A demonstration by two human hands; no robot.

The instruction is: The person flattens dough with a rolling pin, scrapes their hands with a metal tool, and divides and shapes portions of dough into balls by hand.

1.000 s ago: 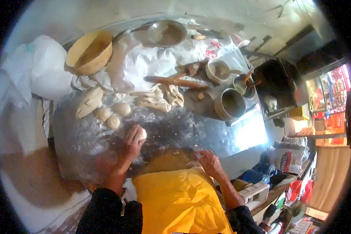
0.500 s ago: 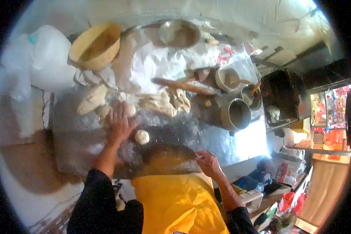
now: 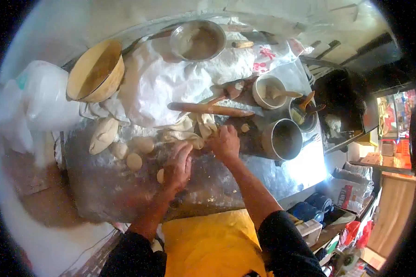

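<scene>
Reaching over the desk (image 3: pixel 106 184), we find the cloth (image 3: pixel 189 135) on our side of the rolling pin (image 3: pixel 212 109). Right hand (image 3: pixel 225 144) at its right end, left hand (image 3: pixel 178 166) near its front edge beside a dough ball (image 3: pixel 160 176). Fingers bent; whether either grip pinches anything, we cannot tell. Likely step: taking hold of cloth. Next move calls for a sure pinch, clear of the dough.

A cream, limp, creased piece (image 3: pixel 173 135) is observed lying bunched on the floured worktop (image 3: pixel 111 184); whether dough or cloth cannot be determined. Nearer the front, a pale, round dough ball (image 3: pixel 160 176) is partly hidden
</scene>
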